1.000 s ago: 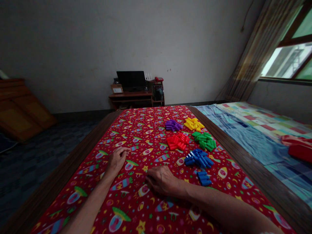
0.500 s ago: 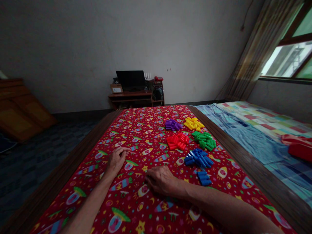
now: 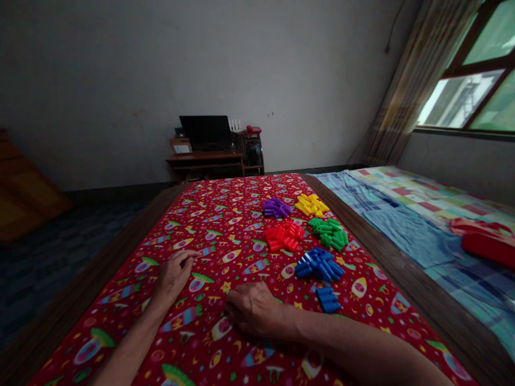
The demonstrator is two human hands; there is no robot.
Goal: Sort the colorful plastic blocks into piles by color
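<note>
Both my hands rest palm down on a red tablecloth (image 3: 225, 214) printed with rockets. My left hand (image 3: 175, 271) lies with its fingers loosely stretched on the cloth and holds nothing. My right hand (image 3: 251, 310) lies nearer to me, fingers loosely bent on the cloth, also holding nothing. Just right of it sits a small stack of blue plastic pieces (image 3: 328, 299). Beyond that lie sorted heaps: blue (image 3: 319, 264), red (image 3: 284, 236), green (image 3: 330, 232), purple (image 3: 276, 207) and yellow (image 3: 310, 205).
The table's wooden edge (image 3: 406, 279) runs along the right, with a bed in a checked blue sheet (image 3: 402, 225) beside it. A red object (image 3: 483, 241) lies on the bed. A desk with a dark screen (image 3: 207, 140) stands at the far wall.
The view has shifted a little, so everything sits further left in the picture. Neither hand has moved on the cloth.
</note>
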